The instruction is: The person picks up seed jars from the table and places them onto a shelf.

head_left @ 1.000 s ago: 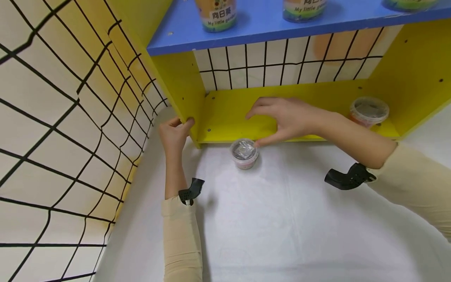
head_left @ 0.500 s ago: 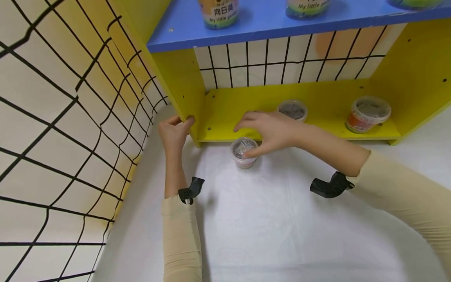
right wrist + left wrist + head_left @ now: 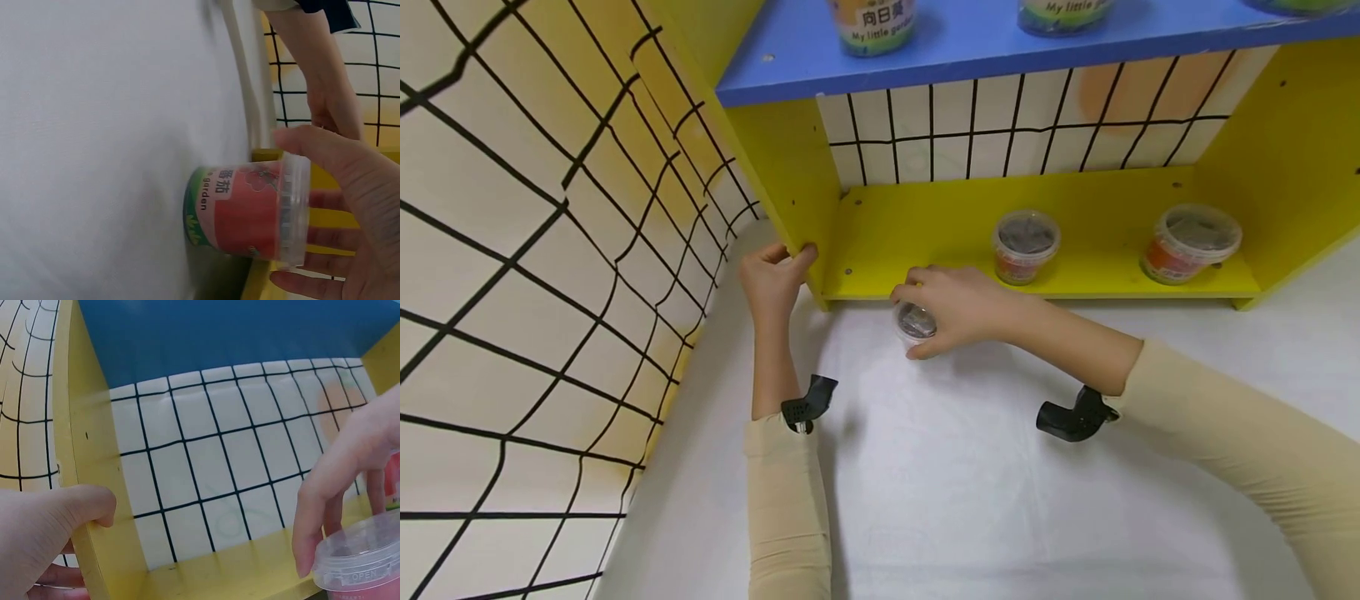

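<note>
My left hand [image 3: 771, 283] grips the front edge of the shelf unit's yellow side panel [image 3: 775, 167]. In the left wrist view its thumb lies on the panel's inner face. Just in front of the bottom shelf, a small clear plastic cup [image 3: 916, 323] with a lid stands on the white surface. My right hand [image 3: 962, 308] is curled round the lid from above, thumb on the near side and fingers on the far side. The right wrist view shows the cup's red and green printed label [image 3: 247, 212]; the hand partly covers the lid in the head view.
On the yellow bottom shelf [image 3: 917, 225] stand two similar lidded cups, one in the middle [image 3: 1026, 246] and another at the right [image 3: 1191, 242]. Above, a blue shelf [image 3: 970, 71] holds several printed cups. Black wire-grid lines [image 3: 565, 200] mark the wall at the left.
My right hand has moved left and toward me, down onto the cup, and its fingers have come round the lid. The middle cup has come into view. My left hand stays put.
</note>
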{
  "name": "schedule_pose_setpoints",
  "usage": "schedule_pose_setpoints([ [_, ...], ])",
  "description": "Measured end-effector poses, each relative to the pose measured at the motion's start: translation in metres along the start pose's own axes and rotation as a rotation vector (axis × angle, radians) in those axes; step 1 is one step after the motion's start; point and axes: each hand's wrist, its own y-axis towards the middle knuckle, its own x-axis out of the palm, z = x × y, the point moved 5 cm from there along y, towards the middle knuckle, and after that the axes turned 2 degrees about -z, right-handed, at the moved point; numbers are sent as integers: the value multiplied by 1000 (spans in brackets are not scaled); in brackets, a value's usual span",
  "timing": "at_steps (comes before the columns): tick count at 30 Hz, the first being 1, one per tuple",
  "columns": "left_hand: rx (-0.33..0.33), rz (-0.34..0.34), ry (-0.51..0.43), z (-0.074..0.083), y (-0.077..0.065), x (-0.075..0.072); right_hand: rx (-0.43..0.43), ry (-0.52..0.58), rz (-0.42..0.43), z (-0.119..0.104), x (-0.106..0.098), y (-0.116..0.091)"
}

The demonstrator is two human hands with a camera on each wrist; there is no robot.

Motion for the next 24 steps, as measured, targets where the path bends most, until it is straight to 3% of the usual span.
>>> schedule_pose_setpoints([
  [24, 4, 2, -3, 1, 0, 0, -20, 84, 19, 3, 2, -1],
])
